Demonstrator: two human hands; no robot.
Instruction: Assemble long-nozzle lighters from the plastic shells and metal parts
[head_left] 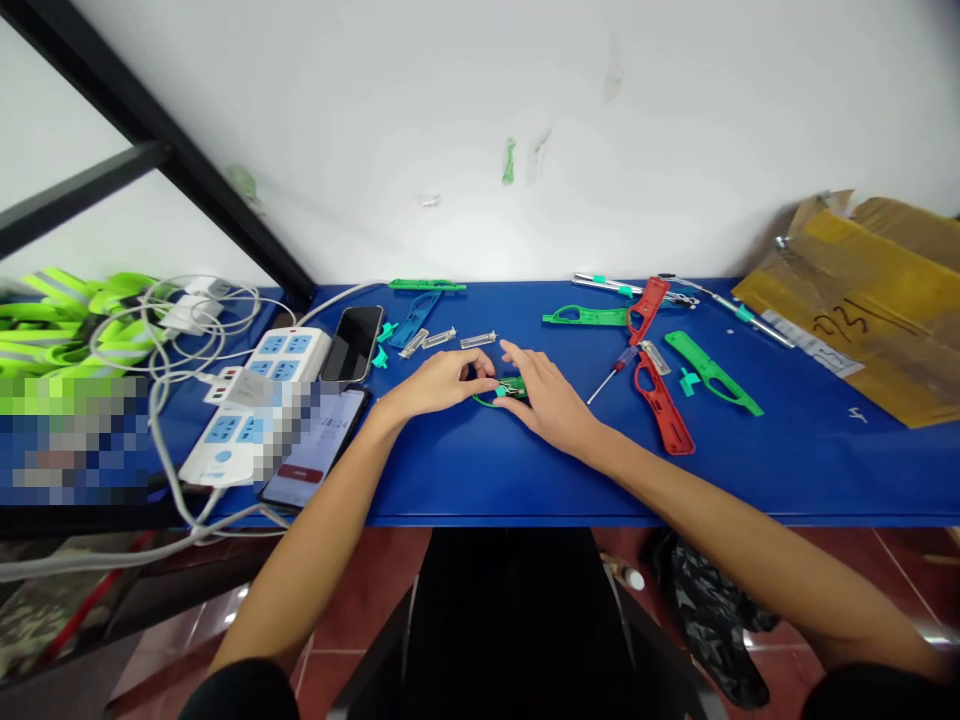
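Note:
Between my hands on the blue table is a green lighter casing half [513, 386], with a teal trigger piece [501, 390] and thin metal or wire parts in it. My left hand [439, 382] is closed, its thumb and curled fingers pinching the casing's left side. From the right, my right hand [553, 402] grips the casing too, its thumb by the teal piece and its fingers bent over the far side. My fingers hide much of the casing. Just beyond them lie clear fuel tanks [478, 341] and a blue casing half [415, 318].
To the right lie a screwdriver [613, 374], red casing halves [664, 408], a green half [712, 372], metal tubes [611, 285] and a cardboard box [862, 300]. On the left are phones [352, 343], a power strip [281, 375], white cables and yellow-green straps [67, 320].

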